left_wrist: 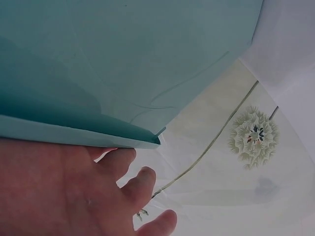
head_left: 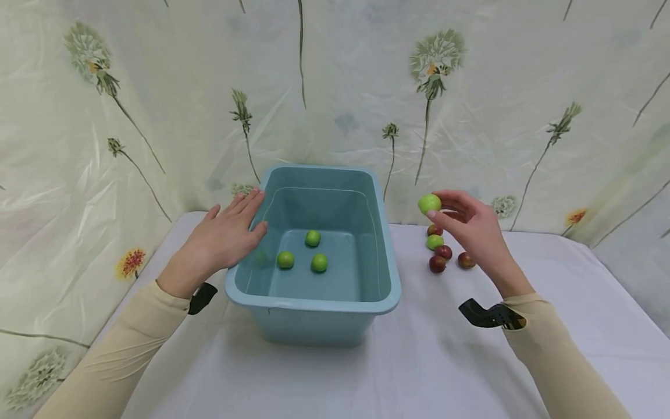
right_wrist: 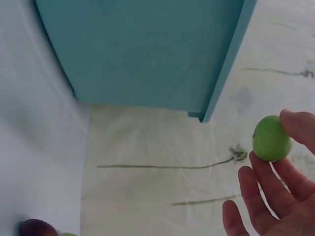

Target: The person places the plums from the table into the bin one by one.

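A small round green fruit (head_left: 429,203) is pinched between the thumb and fingertips of my right hand (head_left: 471,224), raised above the table to the right of a blue plastic tub (head_left: 314,304). In the right wrist view the same green fruit (right_wrist: 271,139) sits at the fingertips, apart from the tub's outer wall (right_wrist: 142,54). My left hand (head_left: 224,235) rests on the tub's left rim with its fingers extended. Inside the tub lie three green fruits, one at the back (head_left: 313,238), one on the left (head_left: 285,260) and one in front (head_left: 319,262).
Below my right hand, several dark red fruits (head_left: 437,264) and another green fruit (head_left: 435,242) lie on the white tablecloth (head_left: 439,361). A flower-printed plastic sheet (head_left: 335,75) hangs behind the table. Each wrist wears a black camera strap (head_left: 487,314).
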### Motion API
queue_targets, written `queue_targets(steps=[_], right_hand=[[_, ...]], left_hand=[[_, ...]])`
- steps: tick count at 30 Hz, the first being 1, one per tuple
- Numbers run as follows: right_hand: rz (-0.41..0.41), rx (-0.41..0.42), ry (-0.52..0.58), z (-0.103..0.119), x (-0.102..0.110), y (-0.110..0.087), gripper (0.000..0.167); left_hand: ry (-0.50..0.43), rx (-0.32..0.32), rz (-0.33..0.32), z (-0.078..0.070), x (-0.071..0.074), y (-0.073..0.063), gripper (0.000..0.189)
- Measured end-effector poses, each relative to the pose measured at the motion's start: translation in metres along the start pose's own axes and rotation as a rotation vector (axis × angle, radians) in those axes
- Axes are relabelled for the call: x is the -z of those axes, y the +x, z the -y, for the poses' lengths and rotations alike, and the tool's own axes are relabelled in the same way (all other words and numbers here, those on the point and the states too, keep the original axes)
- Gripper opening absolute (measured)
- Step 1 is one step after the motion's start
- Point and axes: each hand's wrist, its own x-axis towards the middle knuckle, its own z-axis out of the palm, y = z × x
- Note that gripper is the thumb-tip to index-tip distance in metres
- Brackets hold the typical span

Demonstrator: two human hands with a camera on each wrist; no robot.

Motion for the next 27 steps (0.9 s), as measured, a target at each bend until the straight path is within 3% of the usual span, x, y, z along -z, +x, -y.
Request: queue_targets(steps=[11, 27], right_hand=[[0.019, 0.104, 0.028, 0.017, -0.007, 0.013, 0.041], [0.067, 0.152, 0.124, 0.039, -0.030, 0.031, 0.041]], left_hand=[[-0.012, -0.005, -0.006, -0.001, 0.000, -0.001, 0.064], [0.014, 0.000, 0.003, -0.001, 0.000, 0.000, 0.064]])
